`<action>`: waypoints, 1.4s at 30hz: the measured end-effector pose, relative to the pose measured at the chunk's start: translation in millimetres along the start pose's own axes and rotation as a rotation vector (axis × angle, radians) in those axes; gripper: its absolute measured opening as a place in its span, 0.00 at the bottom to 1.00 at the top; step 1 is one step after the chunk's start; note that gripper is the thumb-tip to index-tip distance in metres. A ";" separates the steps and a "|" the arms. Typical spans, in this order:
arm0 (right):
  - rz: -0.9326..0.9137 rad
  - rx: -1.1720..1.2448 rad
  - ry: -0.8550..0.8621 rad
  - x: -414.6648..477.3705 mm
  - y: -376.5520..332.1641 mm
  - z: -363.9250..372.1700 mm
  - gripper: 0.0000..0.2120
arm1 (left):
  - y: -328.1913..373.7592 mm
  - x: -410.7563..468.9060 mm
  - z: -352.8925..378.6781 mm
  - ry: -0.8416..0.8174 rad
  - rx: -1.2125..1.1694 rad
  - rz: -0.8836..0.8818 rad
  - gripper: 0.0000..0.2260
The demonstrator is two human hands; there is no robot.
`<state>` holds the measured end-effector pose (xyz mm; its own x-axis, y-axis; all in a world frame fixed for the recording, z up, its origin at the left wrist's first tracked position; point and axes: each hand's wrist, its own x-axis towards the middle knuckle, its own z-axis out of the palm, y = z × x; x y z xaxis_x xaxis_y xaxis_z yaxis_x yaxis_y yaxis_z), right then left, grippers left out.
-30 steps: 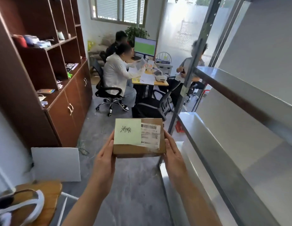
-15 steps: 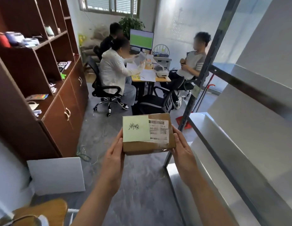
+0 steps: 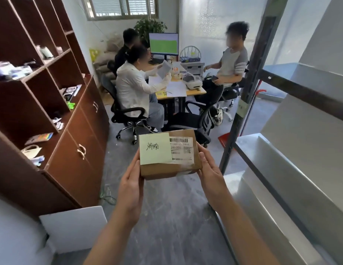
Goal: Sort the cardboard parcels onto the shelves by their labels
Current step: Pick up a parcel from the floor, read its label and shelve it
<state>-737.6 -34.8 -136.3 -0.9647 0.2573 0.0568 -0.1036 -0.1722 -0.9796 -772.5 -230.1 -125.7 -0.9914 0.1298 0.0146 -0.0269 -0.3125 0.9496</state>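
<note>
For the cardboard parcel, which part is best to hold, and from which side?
Hold the cardboard parcel by its two short ends, from left and right, as the left hand and right hand do. The labelled top faces up, so this grip keeps it readable.

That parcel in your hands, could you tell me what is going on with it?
A person holds a small cardboard parcel between the left hand and right hand, top up, with a green note and a barcode label showing. It is not yet on the metal shelves at the right.
</note>
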 end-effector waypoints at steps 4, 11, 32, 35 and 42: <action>0.020 0.028 0.032 47.9 2.6 -20.4 0.19 | -5.8 48.4 24.9 -0.005 0.031 -0.023 0.18; 0.059 0.036 0.125 120.4 20.7 -59.4 0.17 | -34.9 125.2 60.9 -0.038 0.058 -0.096 0.17; 0.048 -0.114 0.646 191.3 15.4 -126.9 0.16 | -111.5 293.6 154.6 -0.535 0.051 -0.294 0.18; 0.031 -0.115 0.726 208.9 20.8 -120.5 0.16 | -118.0 333.0 158.5 -0.653 0.110 -0.313 0.18; 0.011 -0.093 0.906 241.2 24.3 -101.7 0.15 | -123.2 388.7 171.4 -0.820 0.038 -0.446 0.18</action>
<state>-948.2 119.7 -166.1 -0.4018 0.9116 -0.0873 -0.0382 -0.1120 -0.9930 -1132.7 20.2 -183.4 -0.4899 0.8586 -0.1514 -0.3649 -0.0441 0.9300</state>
